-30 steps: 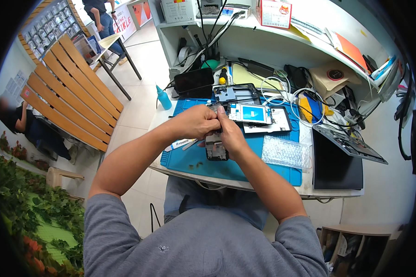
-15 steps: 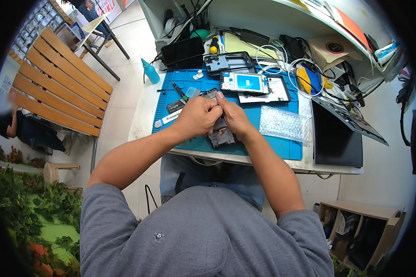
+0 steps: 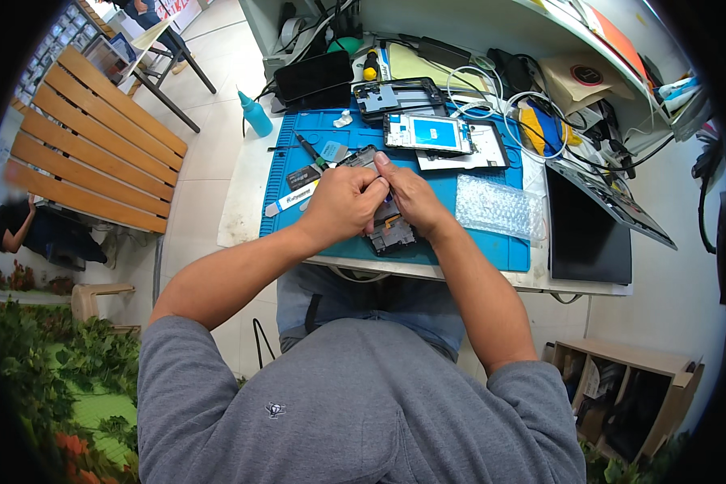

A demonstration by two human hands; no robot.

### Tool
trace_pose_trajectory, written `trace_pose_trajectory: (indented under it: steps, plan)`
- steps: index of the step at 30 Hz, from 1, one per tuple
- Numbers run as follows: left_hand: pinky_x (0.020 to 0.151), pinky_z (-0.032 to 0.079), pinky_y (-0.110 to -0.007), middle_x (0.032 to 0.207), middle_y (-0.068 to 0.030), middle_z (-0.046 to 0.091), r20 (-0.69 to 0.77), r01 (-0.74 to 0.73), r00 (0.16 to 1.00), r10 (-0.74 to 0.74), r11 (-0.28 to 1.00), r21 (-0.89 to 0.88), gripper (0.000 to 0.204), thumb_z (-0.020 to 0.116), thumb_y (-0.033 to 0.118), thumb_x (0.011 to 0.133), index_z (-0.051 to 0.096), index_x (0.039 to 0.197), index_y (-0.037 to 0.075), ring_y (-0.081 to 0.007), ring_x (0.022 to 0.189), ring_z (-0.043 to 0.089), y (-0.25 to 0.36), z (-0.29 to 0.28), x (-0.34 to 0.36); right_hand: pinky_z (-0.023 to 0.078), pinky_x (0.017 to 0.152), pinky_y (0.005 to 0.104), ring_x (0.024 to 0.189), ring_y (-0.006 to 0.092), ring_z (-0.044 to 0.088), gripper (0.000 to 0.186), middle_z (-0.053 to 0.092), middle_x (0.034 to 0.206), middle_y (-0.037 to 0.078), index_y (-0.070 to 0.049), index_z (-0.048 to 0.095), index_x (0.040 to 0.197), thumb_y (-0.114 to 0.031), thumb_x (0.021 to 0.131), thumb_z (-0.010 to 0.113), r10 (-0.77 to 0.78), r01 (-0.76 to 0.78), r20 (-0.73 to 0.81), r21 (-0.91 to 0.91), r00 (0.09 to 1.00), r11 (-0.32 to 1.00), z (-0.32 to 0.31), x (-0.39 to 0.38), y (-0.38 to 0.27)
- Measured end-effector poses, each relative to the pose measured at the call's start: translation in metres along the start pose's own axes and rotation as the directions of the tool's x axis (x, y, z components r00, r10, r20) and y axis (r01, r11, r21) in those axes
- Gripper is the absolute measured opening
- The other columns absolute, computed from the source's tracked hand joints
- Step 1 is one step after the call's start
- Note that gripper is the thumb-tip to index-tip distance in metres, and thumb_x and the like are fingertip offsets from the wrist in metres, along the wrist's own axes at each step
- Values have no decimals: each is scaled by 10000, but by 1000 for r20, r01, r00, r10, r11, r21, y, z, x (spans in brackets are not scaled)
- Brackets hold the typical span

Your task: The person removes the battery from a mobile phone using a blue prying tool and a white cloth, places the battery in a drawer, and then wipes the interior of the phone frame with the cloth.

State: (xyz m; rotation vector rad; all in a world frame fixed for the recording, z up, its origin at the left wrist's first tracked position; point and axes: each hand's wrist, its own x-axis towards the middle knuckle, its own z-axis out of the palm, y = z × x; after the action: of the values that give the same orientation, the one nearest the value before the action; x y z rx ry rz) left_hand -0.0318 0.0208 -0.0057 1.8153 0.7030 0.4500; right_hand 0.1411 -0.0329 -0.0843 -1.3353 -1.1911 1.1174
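Both my hands meet over an opened phone (image 3: 392,234) with grey and black inner parts and a small orange strip, above the blue work mat (image 3: 492,254). My left hand (image 3: 343,202) is closed, fingertips pinched at the phone's middle; what they hold is hidden. Around the phone's right side curls my right hand (image 3: 415,198), its thumb along the top near my left fingers. The phone's upper end (image 3: 361,156) shows past my hands. Beside my left hand lie a white and blue tool (image 3: 292,198), a dark flat battery-like block (image 3: 303,177) and a slim dark-and-green tool (image 3: 311,152).
Behind my hands lie a tablet-like device (image 3: 429,133) and a black frame (image 3: 399,98). Bubble wrap (image 3: 498,206) is to the right, near a dark laptop-like panel (image 3: 590,242). A blue squeeze bottle (image 3: 255,114) stands at the left. White cables (image 3: 504,113) loop at the back.
The view has shifted slightly. My hands stay together over the phone in nearly the same pose, and nothing has visibly been picked up or put down.
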Motion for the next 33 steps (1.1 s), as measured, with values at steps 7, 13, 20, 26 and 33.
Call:
trace_pose_trajectory:
  steps: [7, 13, 20, 26, 33]
  plan:
    - [508, 527, -323, 573, -100, 684, -17, -14, 1000, 13, 1000, -15, 390, 614, 232, 1073, 707, 786, -15, -165, 500, 699, -2, -1, -4, 474, 760, 485, 750, 431, 567, 755, 673, 815, 282, 66, 685, 918, -555, 1199, 360, 50, -50, 33, 20, 998, 999, 1, -9, -30]
    - [506, 525, -325, 572, -106, 681, -37, -31, 999, 30, 999, -33, 402, 622, 236, 1078, 700, 777, -19, -169, 499, 699, -3, 2, -7, 467, 763, 486, 755, 445, 538, 702, 673, 834, 292, 61, 682, 952, -492, 1217, 341, -30, 31, 57, -24, 998, 999, -2, -10, -27]
    - [468, 466, -293, 581, -46, 636, 106, 23, 994, -24, 1000, 10, 425, 600, 295, 1140, 710, 849, 5, -122, 478, 633, 1, -10, 7, 519, 790, 419, 782, 264, 643, 724, 733, 845, 146, 21, 734, 950, -580, 1186, 407, 163, -151, -54, 183, 985, 971, 3, -9, -26]
    - [574, 527, -285, 695, -65, 688, -90, -52, 995, 46, 996, -69, 398, 696, 343, 1100, 769, 1016, -39, -130, 625, 677, -3, -44, -2, 707, 767, 556, 905, 472, 807, 802, 754, 1133, 279, 9, 603, 1438, -659, 1164, 254, 149, -324, 299, 713, 943, 622, -3, -16, -37]
    - [723, 565, -292, 1039, -128, 762, -118, 34, 991, -69, 961, -276, 935, 950, 337, 898, 444, 1582, -52, -169, 934, 712, -28, -37, -7, 698, 728, 618, 875, 458, 807, 962, 748, 1192, 268, 16, 522, 1530, -794, 1097, 236, 101, -312, 315, 744, 944, 591, -3, -19, -40]
